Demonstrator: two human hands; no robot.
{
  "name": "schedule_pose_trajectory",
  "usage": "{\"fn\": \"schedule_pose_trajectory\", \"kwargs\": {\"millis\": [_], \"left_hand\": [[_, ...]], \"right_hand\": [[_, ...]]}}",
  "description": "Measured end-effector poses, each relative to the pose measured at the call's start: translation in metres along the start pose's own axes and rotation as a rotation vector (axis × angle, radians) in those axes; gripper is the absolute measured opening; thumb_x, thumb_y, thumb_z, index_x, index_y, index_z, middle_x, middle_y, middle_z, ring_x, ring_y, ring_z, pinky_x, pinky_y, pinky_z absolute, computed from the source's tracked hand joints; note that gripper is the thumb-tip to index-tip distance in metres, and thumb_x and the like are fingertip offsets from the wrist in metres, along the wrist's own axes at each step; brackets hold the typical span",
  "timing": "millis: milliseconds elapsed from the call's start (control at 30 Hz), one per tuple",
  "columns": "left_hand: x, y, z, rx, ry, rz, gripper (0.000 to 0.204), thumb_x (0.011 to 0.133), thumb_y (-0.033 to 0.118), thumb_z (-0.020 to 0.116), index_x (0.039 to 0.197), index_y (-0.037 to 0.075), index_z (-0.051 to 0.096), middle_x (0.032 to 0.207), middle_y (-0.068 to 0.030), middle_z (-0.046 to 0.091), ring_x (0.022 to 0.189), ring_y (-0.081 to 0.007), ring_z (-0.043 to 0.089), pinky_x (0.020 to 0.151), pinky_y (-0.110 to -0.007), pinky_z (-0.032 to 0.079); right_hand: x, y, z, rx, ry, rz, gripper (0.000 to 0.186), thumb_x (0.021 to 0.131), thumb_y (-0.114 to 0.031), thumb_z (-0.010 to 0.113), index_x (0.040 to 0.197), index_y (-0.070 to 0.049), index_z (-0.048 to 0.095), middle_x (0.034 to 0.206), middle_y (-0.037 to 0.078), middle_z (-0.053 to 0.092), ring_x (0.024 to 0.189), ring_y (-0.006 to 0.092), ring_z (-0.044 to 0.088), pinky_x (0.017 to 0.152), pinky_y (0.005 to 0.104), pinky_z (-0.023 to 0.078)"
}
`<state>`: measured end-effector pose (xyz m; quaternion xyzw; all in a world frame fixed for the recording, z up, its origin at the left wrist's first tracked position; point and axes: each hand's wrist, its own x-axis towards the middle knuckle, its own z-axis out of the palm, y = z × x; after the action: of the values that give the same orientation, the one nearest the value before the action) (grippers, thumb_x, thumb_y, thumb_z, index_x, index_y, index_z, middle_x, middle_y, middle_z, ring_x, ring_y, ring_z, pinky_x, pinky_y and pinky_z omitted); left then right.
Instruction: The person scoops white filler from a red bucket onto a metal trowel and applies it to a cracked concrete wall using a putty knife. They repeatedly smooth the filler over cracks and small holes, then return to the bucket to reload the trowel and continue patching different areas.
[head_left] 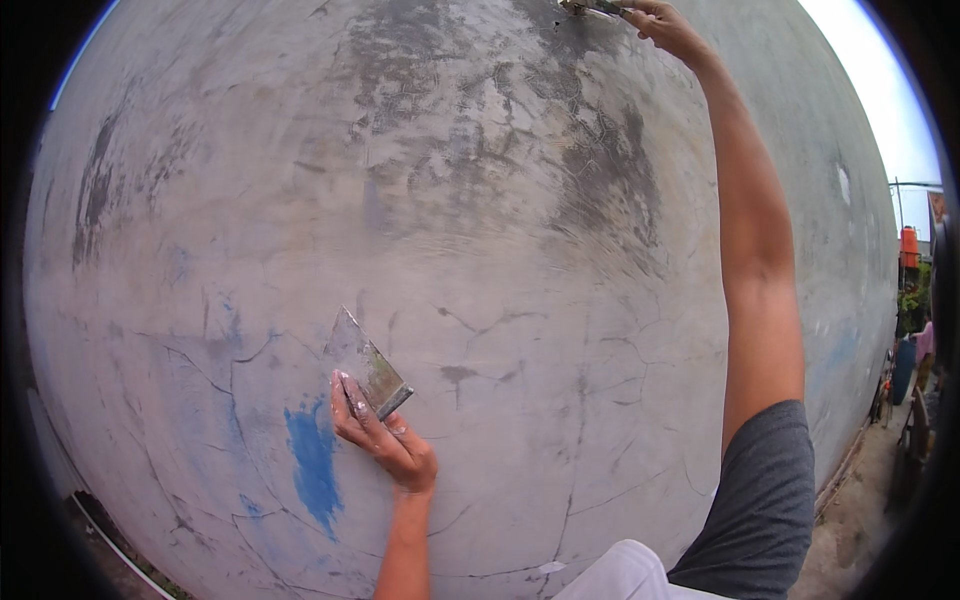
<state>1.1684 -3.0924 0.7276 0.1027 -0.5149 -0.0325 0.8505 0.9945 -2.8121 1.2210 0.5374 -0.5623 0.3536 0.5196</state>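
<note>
A cracked, pale grey plaster wall (520, 330) fills most of the head view. My left hand (385, 438) grips a flat, smeared metal scraper plate (362, 352) in front of the lower middle of the wall, with one corner pointing up and white residue on the fingers. High at the upper edge, my right hand (668, 28) is closed round the handle of a putty knife (598, 7). Its blade end meets a dark, rough patch (560, 50) on the wall and is partly cut off by the frame. My right arm is stretched almost straight up.
A blue paint smear (314, 465) marks the wall left of my left hand. Beyond the wall's right side lies a narrow dirt path (850, 525), with an orange tank (908, 247), a blue barrel (903, 370) and a person in pink (925, 342).
</note>
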Motion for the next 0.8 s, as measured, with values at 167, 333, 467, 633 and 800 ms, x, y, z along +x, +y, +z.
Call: {"fn": "schedule_pose_trajectory", "kwargs": {"millis": [167,333,467,633,800], "left_hand": [[0.001,0.006,0.002,0.024,-0.03,0.004,0.05,0.099,0.023,0.03,0.138,-0.008,0.033,0.142,-0.0223,0.031,0.129,-0.0375,0.03,0.105,-0.046,0.027],[0.0,0.008,0.002,0.09,-0.038,0.03,0.047,0.1,0.02,0.027,0.14,-0.005,0.03,0.142,-0.0213,0.029,0.132,-0.0352,0.029,0.106,-0.046,0.029],[0.001,0.008,0.0,0.109,-0.029,0.024,0.048,0.099,0.02,0.028,0.139,-0.007,0.032,0.142,-0.0217,0.029,0.131,-0.0363,0.029,0.106,-0.046,0.028],[0.001,0.008,0.004,0.104,-0.016,0.033,0.048,0.099,0.021,0.029,0.138,-0.008,0.032,0.143,-0.0218,0.029,0.13,-0.0368,0.028,0.106,-0.047,0.027],[-0.003,0.008,0.003,0.11,-0.021,0.011,0.049,0.099,0.022,0.029,0.138,-0.007,0.033,0.143,-0.0208,0.03,0.13,-0.0373,0.027,0.106,-0.048,0.024]], "right_hand": [[-0.002,0.056,0.005,0.581,0.062,0.094,0.037,0.091,-0.025,0.056,0.124,-0.009,0.059,0.09,0.003,0.067,0.077,0.011,0.059,0.058,0.0254,0.045],[-0.002,0.078,0.013,0.414,0.195,0.024,0.037,0.088,-0.026,0.058,0.12,-0.007,0.061,0.086,0.005,0.067,0.074,0.0137,0.06,0.061,0.0261,0.046],[-0.02,0.046,0.024,0.137,0.333,0.121,0.036,0.084,-0.028,0.062,0.112,-0.007,0.066,0.089,0.009,0.069,0.078,0.017,0.062,0.069,0.0296,0.049],[-0.012,0.086,0.016,0.019,0.354,0.189,0.032,0.079,-0.029,0.063,0.103,-0.008,0.07,0.092,0.011,0.07,0.085,0.0198,0.064,0.077,0.0325,0.05],[-0.017,0.068,-0.012,-0.145,0.407,0.156,0.028,0.08,-0.026,0.063,0.097,-0.005,0.071,0.088,0.013,0.07,0.084,0.0225,0.064,0.076,0.0342,0.05]]}}
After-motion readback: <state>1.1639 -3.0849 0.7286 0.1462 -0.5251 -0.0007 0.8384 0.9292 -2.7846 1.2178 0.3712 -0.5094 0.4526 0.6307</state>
